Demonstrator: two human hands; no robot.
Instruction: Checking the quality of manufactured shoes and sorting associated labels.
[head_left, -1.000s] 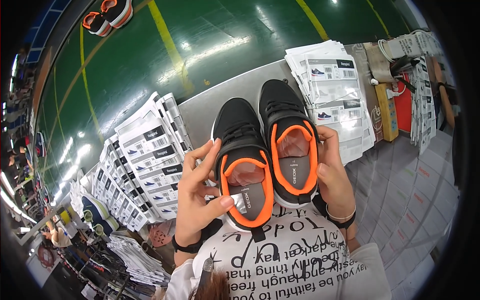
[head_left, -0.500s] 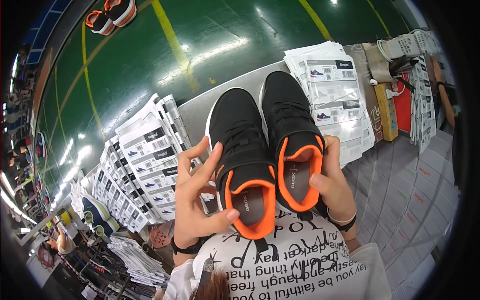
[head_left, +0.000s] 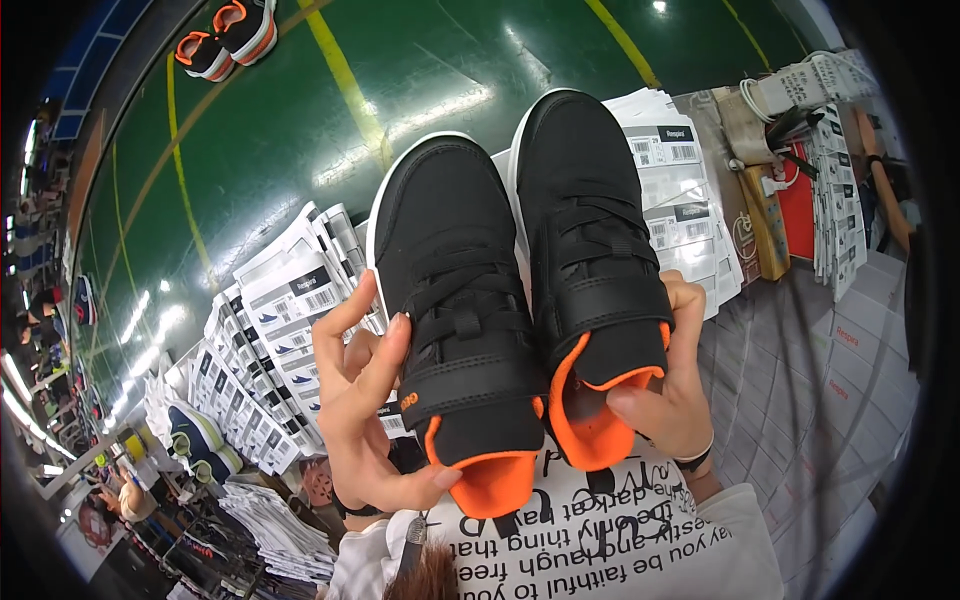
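Note:
A pair of black shoes with orange linings and white soles is held up side by side in front of my chest, toes pointing away from me. My left hand grips the left shoe, fingers along its outer side and thumb at the heel collar. Around the heel of the right shoe closes my right hand, its thumb at the orange opening. The toes are raised toward the camera, so the insoles are mostly hidden.
Stacks of printed label sheets lie on both sides, left and right. Beyond is a green belt carrying another black-and-orange pair. White boxes are piled at right, below a power strip. Blue shoes sit at left.
Both shoes have come up closer to the camera, and their toes have tilted upward. The insoles, visible before, are now mostly covered. Both hands have kept their hold.

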